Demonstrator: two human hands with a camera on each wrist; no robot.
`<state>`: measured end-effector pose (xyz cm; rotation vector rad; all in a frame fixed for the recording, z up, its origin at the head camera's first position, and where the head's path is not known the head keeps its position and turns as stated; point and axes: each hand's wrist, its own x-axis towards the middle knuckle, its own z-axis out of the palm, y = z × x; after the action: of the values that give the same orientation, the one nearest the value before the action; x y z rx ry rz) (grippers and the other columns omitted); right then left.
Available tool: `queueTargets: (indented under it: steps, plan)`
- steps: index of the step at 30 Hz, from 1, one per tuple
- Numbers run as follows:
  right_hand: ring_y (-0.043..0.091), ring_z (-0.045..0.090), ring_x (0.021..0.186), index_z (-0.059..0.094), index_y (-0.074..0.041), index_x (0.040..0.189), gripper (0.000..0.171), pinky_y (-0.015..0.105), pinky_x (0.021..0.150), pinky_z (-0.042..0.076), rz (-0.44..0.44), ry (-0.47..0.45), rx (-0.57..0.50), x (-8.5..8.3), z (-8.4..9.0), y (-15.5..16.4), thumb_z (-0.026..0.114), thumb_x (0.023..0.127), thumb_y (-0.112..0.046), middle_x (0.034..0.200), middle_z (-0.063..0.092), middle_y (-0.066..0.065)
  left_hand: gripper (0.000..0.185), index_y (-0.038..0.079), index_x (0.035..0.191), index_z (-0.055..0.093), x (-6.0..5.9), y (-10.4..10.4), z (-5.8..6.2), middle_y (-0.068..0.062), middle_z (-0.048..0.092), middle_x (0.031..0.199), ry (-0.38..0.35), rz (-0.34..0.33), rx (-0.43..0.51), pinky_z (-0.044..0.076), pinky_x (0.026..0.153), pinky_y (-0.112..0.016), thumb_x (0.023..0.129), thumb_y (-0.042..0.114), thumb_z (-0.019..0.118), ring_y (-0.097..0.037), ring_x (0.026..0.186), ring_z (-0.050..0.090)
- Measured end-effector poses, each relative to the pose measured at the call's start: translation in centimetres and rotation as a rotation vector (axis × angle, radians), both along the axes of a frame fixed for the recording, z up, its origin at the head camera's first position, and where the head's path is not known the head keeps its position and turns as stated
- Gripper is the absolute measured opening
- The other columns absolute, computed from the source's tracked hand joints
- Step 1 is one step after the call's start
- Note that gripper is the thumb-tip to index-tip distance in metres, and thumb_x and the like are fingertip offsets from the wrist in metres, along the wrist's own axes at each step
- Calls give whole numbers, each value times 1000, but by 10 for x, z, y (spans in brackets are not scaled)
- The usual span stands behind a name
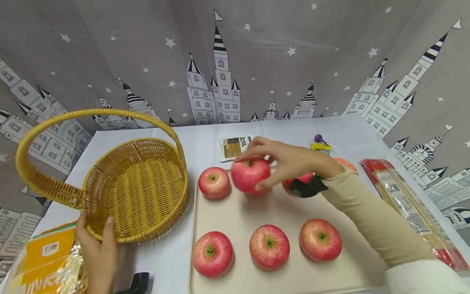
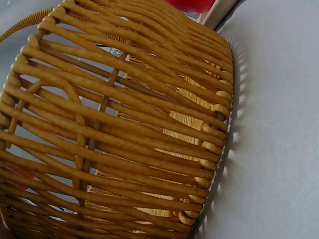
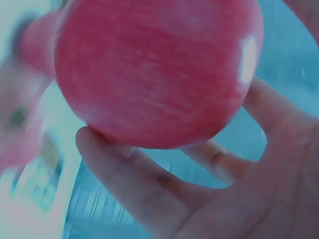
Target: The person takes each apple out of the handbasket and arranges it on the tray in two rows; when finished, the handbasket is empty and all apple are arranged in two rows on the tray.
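My right hand (image 1: 264, 167) grips a red apple (image 1: 250, 174) just above the back of a beige tray (image 1: 235, 212); in the right wrist view the apple (image 3: 154, 69) fills the frame with my fingers (image 3: 129, 174) curled beneath it. Several more red apples lie on the tray, one (image 1: 214, 182) at the back left and three in the front row (image 1: 269, 246). My left hand (image 1: 96, 249) holds the near rim of an empty yellow wicker basket (image 1: 139, 188) with a tall handle; the basket's woven wall (image 2: 119, 124) fills the left wrist view.
An orange snack bag (image 1: 47, 261) lies at the front left. A red-ended packet of noodles (image 1: 407, 204) lies along the right edge. A small brown sachet (image 1: 235, 147) and a purple lollipop (image 1: 320, 141) lie at the back of the white table (image 1: 172, 261).
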<state>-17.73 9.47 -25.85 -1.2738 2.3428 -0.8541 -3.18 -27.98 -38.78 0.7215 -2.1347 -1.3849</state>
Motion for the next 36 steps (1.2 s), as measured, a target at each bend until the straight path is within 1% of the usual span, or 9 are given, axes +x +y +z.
queueTargets:
  steps: [9,14,17,21,26,29,33,34,36]
  plan:
    - [-1,39,109,52,-26,127,66,25,77,49,-481,104,-18,74,-52,154,79,67,-20,124,41,-9,62,14,145,8,2,-2,0,-14,7,151,10,-4,-3,2,114,-33,92,21,39,-24,139,8]
    - [-14,29,102,47,-26,131,69,46,73,51,-755,-10,56,123,-95,197,77,68,-26,124,37,-10,62,13,145,8,-1,-3,0,-15,7,151,7,-9,-10,2,115,-35,92,22,39,-26,139,8]
    - [-16,27,98,45,-25,133,71,41,72,53,-844,-59,93,140,-117,207,76,69,-27,126,36,-3,62,13,145,8,-3,-4,-1,-15,7,151,2,-4,-19,2,115,-35,92,22,40,-27,139,7]
    - [-10,30,102,41,-21,135,75,20,69,51,-896,-14,106,152,-129,208,76,69,-25,126,36,6,62,13,145,8,-4,-4,-2,-14,6,151,-1,-3,-18,2,114,-35,92,22,39,-27,139,7]
    - [-17,26,101,40,-19,136,82,8,70,42,-874,98,39,157,-131,199,80,64,-21,120,35,-11,63,11,145,8,-5,-6,0,-15,8,151,-17,3,-29,4,115,-36,92,23,40,-29,139,9]
    - [-18,22,105,37,-20,137,87,33,83,47,-843,119,31,159,-132,193,81,62,-19,122,35,-12,65,12,145,2,-1,-9,2,-16,2,151,-94,-6,-24,3,114,-43,92,26,38,-33,139,5]
    - [-19,17,107,29,-24,141,95,58,81,40,-830,98,57,163,-134,188,81,62,-18,127,38,1,71,11,144,-11,7,-16,6,-21,-9,150,-233,-62,-25,2,110,-57,94,31,36,-42,137,-2]
    - [-20,17,106,27,-25,142,96,58,81,41,-833,87,72,164,-134,187,80,62,-19,128,37,4,73,9,143,-13,9,-17,7,-23,-11,149,-275,-88,-35,1,108,-59,94,32,35,-43,136,-5]
    - [-19,19,107,26,-21,142,99,37,89,44,-827,119,57,166,-136,191,82,60,-18,130,36,7,75,6,143,-15,12,-19,9,-28,-12,147,-353,-148,-79,4,106,-63,94,34,35,-48,134,-4]
